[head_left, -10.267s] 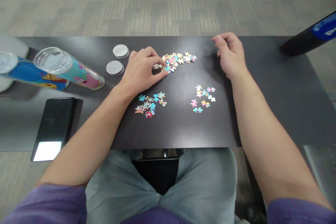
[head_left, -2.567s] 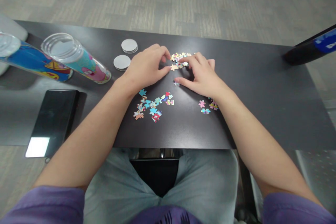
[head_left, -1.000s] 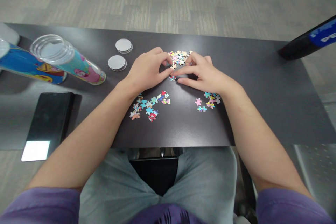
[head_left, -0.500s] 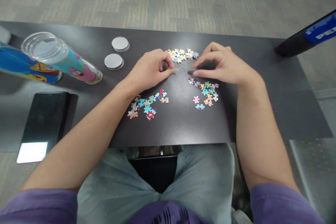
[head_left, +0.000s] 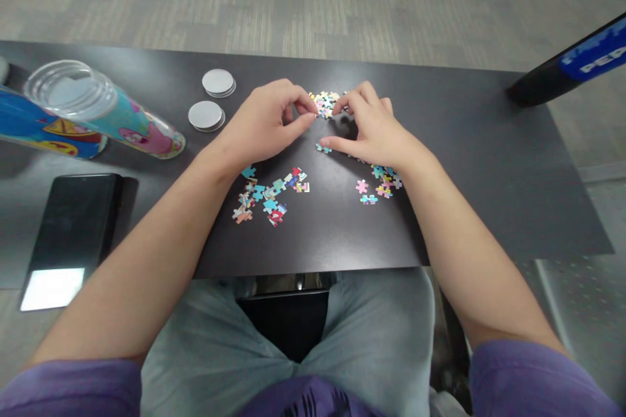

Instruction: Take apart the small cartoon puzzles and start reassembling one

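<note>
L hand (head_left: 271,120) arches over the worktop (head_left: 317,238), fingers curled, thumb & index tips close tog. at the L edge of the far puzzle pile (head_left: 324,104); can't make out if a pc is pinched btwn them. R hand (head_left: 374,125) is half spread: fingertips at the pile's R side, thumb well apart from them, its tip right by a single blue-ish pc (head_left: 323,148); contact there unclear. Pile itself lies btwn the hands, partly hidden by R fingers.

Nearer the person: L cluster of pcs (head_left: 271,189), mostly blue, w/ some red & orange, beside the L forearm; R cluster (head_left: 385,187), pink/yellow/blue, partly covered by the R hand & wrist.

Further L: two small stacks of pale discs (head_left: 218,81) (head_left: 205,115), one behind the other. Then a teal/pink tube (head_left: 141,127) w/ clear top, tilted in view, & a blue tube (head_left: 53,130) next to it, cut by the frame edge. Dark phone (head_left: 75,221) lies nearer, bright patch at its near end.

Far R: dark bottle (head_left: 531,86) w/ blue label, lettering cut off. Carpeted floor (head_left: 274,6) beyond.
</note>
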### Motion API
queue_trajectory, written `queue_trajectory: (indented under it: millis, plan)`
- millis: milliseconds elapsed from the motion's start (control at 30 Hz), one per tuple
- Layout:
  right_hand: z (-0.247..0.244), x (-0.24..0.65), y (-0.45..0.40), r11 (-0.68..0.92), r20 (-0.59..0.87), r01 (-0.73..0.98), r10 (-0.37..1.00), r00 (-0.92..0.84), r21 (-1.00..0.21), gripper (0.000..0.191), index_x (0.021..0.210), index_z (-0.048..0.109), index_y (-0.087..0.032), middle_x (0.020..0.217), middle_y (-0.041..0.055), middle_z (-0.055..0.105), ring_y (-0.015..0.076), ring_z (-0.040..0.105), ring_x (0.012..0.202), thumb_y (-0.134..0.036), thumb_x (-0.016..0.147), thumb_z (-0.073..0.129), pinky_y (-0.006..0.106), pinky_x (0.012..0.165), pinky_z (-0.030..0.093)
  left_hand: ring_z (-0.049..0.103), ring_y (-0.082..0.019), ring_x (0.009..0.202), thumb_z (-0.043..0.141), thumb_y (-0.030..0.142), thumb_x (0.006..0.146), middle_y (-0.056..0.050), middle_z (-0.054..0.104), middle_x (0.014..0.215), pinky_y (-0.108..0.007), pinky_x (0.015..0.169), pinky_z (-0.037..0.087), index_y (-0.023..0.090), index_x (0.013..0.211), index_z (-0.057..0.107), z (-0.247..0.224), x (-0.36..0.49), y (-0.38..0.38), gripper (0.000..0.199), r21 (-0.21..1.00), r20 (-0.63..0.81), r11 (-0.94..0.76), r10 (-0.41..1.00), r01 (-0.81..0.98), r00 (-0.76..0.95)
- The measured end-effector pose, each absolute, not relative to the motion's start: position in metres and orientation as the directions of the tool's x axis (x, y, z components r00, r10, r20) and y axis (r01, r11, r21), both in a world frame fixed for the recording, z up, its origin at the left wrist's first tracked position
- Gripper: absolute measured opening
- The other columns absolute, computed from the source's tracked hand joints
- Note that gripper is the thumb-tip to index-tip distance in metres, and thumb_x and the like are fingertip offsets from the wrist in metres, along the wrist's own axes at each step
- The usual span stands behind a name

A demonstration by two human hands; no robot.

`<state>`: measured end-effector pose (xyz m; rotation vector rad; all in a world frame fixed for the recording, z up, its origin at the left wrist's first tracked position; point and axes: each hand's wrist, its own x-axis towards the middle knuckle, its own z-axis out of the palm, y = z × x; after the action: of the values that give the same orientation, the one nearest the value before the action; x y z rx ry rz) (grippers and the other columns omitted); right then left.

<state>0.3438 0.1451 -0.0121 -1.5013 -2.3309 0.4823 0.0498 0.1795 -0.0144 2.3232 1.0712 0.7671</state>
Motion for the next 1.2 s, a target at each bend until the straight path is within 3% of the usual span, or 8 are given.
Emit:
queue_trajectory:
  millis: [200,333,433,533,700,933,1100,1200]
  plan:
    - [-0.01,0.359,0.142,0.371,0.062,0.826,0.922,-0.382,-0.425,0.099,0.169,0.067,-0.039,0.169,0.0198,0.065,0.0588,0.064,0.16,-0.077,0.089,0.111,0.088,0.138,0.048,0.075,-0.042,0.142,0.086,0.035,0.115,-0.014,0.08,0.154,-0.065,0.133,0.06,0.035,0.151,0.091,-0.022,0.042,0.185,0.036,0.465,0.304,-0.63,0.773,0.621,0.557]
    - [-0.005,0.399,0.144,0.298,0.008,0.868,0.947,-0.322,-0.397,0.126,0.169,0.068,-0.038,0.168,0.0232,0.063,0.0664,0.065,0.161,-0.089,0.067,0.121,0.092,0.136,0.049,0.07,-0.047,0.15,0.088,0.042,0.119,-0.018,0.074,0.168,-0.074,0.136,0.054,0.036,0.165,0.088,-0.026,0.042,0.18,0.046,0.417,0.247,-0.655,0.749,0.63,0.615]
    - [-0.004,0.417,0.147,0.239,-0.009,0.89,0.965,-0.263,-0.389,0.133,0.17,0.069,-0.036,0.171,0.0249,0.062,0.0682,0.064,0.162,-0.1,0.064,0.117,0.093,0.137,0.047,0.065,-0.051,0.159,0.088,0.042,0.119,-0.02,0.072,0.176,-0.077,0.137,0.05,0.035,0.17,0.087,-0.025,0.043,0.176,0.051,0.388,0.236,-0.67,0.736,0.632,0.635]
    - [-0.003,0.418,0.15,0.214,-0.013,0.893,0.971,-0.238,-0.396,0.129,0.174,0.067,-0.033,0.174,0.0255,0.061,0.0674,0.065,0.162,-0.102,0.074,0.109,0.094,0.139,0.045,0.064,-0.049,0.161,0.088,0.039,0.119,-0.016,0.079,0.175,-0.076,0.139,0.044,0.037,0.163,0.091,-0.019,0.044,0.172,0.044,0.406,0.228,-0.682,0.721,0.609,0.655]
    - [-0.005,0.403,0.149,0.241,-0.012,0.888,0.964,-0.267,-0.393,0.109,0.175,0.068,-0.034,0.169,0.0247,0.064,0.064,0.068,0.16,-0.094,0.09,0.102,0.09,0.14,0.045,0.071,-0.042,0.151,0.089,0.037,0.117,-0.007,0.094,0.155,-0.07,0.138,0.039,0.039,0.14,0.097,-0.011,0.05,0.17,0.024,0.462,0.252,-0.697,0.695,0.547,0.673]
    - [-0.009,0.396,0.152,0.306,0.057,0.854,0.948,-0.312,-0.422,0.1,0.172,0.071,-0.04,0.165,0.0216,0.067,0.0585,0.071,0.149,-0.1,0.095,0.094,0.09,0.137,0.046,0.074,-0.039,0.145,0.087,0.034,0.118,-0.007,0.094,0.149,-0.064,0.134,0.041,0.039,0.146,0.096,-0.015,0.057,0.167,0.029,0.468,0.248,-0.717,0.667,0.516,0.702]
    - [-0.001,0.387,0.148,0.367,0.077,0.833,0.926,-0.369,-0.414,0.087,0.171,0.075,-0.042,0.156,0.0197,0.068,0.0554,0.068,0.15,-0.096,0.104,0.087,0.087,0.135,0.045,0.066,-0.045,0.156,0.089,0.041,0.118,-0.015,0.082,0.17,-0.068,0.135,0.042,0.035,0.16,0.092,-0.022,0.058,0.165,0.043,0.42,0.266,-0.716,0.684,0.557,0.679]
    - [0.003,0.381,0.146,0.393,0.068,0.82,0.913,-0.403,-0.417,0.076,0.167,0.08,-0.043,0.151,0.0179,0.069,0.0531,0.067,0.147,-0.09,0.108,0.087,0.085,0.134,0.046,0.064,-0.047,0.16,0.089,0.04,0.118,-0.014,0.083,0.167,-0.071,0.137,0.04,0.036,0.152,0.095,-0.023,0.058,0.165,0.035,0.413,0.269,-0.724,0.676,0.553,0.686]
